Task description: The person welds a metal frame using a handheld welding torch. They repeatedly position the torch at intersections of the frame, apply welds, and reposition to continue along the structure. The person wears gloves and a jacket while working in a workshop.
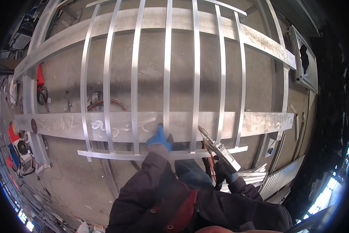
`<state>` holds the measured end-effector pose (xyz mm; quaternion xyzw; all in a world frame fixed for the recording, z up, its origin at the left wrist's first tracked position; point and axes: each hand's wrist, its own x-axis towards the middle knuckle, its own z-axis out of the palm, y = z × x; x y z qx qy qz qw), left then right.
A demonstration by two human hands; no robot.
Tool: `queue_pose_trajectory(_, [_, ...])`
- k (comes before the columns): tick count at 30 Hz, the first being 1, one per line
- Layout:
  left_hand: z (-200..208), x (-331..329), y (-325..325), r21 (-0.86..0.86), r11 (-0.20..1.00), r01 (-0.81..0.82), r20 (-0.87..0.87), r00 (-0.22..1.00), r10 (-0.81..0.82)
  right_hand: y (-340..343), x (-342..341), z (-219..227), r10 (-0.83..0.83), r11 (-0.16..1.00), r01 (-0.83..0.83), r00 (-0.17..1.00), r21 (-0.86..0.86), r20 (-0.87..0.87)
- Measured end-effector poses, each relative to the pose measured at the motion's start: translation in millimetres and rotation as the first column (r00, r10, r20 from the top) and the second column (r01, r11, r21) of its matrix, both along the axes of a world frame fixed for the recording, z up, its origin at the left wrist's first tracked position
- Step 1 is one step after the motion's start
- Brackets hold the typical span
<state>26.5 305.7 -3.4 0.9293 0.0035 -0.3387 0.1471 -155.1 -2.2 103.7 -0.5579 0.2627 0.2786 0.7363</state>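
My left hand [159, 140], in a blue glove, is at the lower end of a slim upright metal bar [166, 89]. Its fingers lie on the bar's left side and the thumb on its right, so it appears closed round the bar. A handheld welding gun [223, 153] with a silver body and a copper-coloured nozzle is in my right hand [222, 171], mostly hidden beneath it. The nozzle points up and left, toward the neighbouring bar [195, 77]. These bars cross a wide flat beam [151, 121] and meet a thin crosswise rail [116, 155] close to my body.
A second wide beam [159, 18] supports the bars farther off. Red hose [108, 101] lies on the floor below the frame. At right are white slatted panels [304, 58] and loose metal strips [256, 174]. Tools and red equipment [14, 134] clutter the left side.
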Motion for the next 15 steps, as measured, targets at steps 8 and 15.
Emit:
queue_pose_trajectory(8, [-6.1,0.7,2.7,-0.038,0.999,0.004,-0.017,1.0,-0.005,0.6,-4.2,-0.1,-0.001,1.0,0.002,1.0,0.006,-0.023])
queue_pose_trajectory(15, [-8.1,-2.4,3.4,-0.07,0.997,-0.019,0.033,0.999,0.022,0.8,-6.6,0.0,0.006,1.0,-0.006,1.0,0.008,-0.029])
